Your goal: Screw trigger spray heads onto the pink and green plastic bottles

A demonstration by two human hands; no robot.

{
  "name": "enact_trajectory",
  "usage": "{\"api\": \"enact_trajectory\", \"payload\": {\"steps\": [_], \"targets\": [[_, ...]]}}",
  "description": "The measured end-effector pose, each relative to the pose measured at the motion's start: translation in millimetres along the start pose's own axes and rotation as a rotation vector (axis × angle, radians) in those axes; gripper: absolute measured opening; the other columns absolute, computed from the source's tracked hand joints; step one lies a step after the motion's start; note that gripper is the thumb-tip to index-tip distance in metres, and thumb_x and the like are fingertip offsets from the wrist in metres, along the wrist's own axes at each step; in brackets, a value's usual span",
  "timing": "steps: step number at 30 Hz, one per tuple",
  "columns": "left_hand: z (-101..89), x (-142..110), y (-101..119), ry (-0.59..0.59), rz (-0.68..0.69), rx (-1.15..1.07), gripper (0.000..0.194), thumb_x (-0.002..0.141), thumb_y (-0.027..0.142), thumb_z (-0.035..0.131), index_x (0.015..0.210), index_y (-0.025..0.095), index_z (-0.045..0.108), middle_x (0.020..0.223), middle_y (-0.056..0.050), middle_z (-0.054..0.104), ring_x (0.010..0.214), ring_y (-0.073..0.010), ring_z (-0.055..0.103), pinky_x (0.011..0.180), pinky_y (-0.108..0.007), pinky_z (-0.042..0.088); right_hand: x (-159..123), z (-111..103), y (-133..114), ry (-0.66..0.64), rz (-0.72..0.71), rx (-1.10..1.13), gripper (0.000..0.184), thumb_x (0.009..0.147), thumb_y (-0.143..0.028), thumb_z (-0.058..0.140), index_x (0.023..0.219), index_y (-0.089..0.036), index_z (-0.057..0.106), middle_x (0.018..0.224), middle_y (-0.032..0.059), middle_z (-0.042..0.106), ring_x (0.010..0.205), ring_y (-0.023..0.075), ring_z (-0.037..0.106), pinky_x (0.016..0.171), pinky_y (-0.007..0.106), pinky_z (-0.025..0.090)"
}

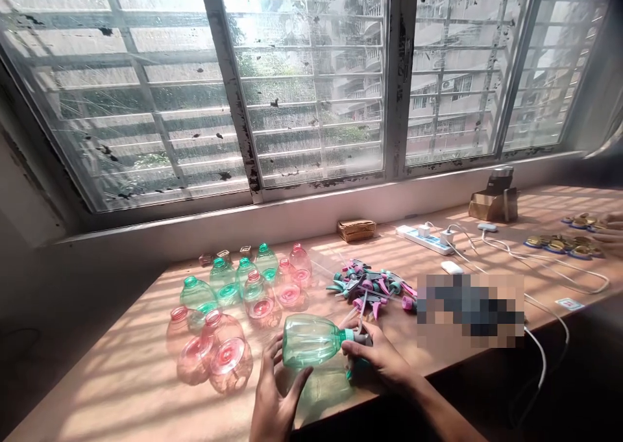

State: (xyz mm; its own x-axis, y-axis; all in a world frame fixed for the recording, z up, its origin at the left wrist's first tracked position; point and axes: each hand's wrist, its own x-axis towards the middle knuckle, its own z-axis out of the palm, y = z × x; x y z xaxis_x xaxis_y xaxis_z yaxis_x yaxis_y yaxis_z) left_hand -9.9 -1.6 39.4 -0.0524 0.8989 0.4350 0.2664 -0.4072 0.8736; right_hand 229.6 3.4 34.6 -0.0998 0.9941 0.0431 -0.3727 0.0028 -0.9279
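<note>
Bottle (311, 341) horiz., R hand (382, 352) w/ grip pinched on spray head (361, 339), L hand (276, 393) cupped wide at base

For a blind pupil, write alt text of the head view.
The left hand is at the base of a sideways translucent green plastic bottle; the right hand grips its grey sprayer. Beyond, translucent green and pink plastic bottles stand near piled pink, teal and grey spray heads.

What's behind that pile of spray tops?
Behind the spray tops is more tabletop, then a brown box near the wall. Anything low right behind the pile is covered, so I can't see it.
</note>
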Motion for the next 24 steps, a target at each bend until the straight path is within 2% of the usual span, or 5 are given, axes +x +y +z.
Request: {"api": "enact_trajectory", "payload": {"steps": [10,15,18,20,24], "targets": [[1.7,-0.4,-4.4,0.024,-0.01,-0.021,0.062,0.078,0.061,0.081,0.126,0.028,0.058,0.136,-0.009,0.065,0.119,-0.032,0.069,0.106,-0.046,0.055,-2.1,-0.2,-4.9,-0.009,-0.009,-0.028,0.05,0.07,-0.043,0.097,0.1,-0.018,0.066,0.069,-0.0017,0.075,0.061,0.0169,0.068,0.064,0.032,0.055],[-1.2,1.0,-16.3,-0.012,-0.02,-0.017,0.053,0.093,0.06,0.064,0.134,0.027,0.057,0.147,-0.013,0.06,0.126,-0.034,0.067,0.112,-0.052,0.051,-0.5,0.1,-2.4,-0.012,-0.015,-0.02,0.051,0.069,-0.045,0.097,0.1,-0.018,0.065,0.068,-0.0019,0.074,0.057,0.017,0.068,0.061,0.033,0.055],[-5.4,4.2,-20.7,-0.055,0.004,-0.003,0.054,0.092,0.056,0.067,0.137,0.027,0.059,0.154,-0.013,0.055,0.138,-0.0365,0.058,0.118,-0.054,0.045,1.6,0.0,-0.9,0.006,-0.023,0.002,0.052,0.07,-0.048,0.095,0.1,-0.02,0.062,0.071,-0.0029,0.074,0.055,0.016,0.067,0.058,0.032,0.055],[-7.8,5.6,-20.8,-0.075,0.017,0.003,0.052,0.09,0.054,0.07,0.135,0.027,0.062,0.15,-0.013,0.059,0.14,-0.0375,0.056,0.118,-0.054,0.045,2.3,0.2,-0.6,0.013,-0.026,0.011,0.054,0.069,-0.049,0.095,0.099,-0.021,0.061,0.073,-0.003,0.074,0.054,0.0152,0.067,0.056,0.031,0.055],[-7.0,4.3,-17.1,-0.063,0.001,0.009,0.055,0.086,0.051,0.076,0.133,0.027,0.062,0.133,-0.011,0.07,0.129,-0.0356,0.065,0.115,-0.052,0.049,1.7,0.9,-1.4,0.008,-0.024,-0.003,0.056,0.068,-0.05,0.096,0.099,-0.02,0.061,0.067,-0.0036,0.073,0.053,0.0155,0.067,0.056,0.031,0.055]]}}
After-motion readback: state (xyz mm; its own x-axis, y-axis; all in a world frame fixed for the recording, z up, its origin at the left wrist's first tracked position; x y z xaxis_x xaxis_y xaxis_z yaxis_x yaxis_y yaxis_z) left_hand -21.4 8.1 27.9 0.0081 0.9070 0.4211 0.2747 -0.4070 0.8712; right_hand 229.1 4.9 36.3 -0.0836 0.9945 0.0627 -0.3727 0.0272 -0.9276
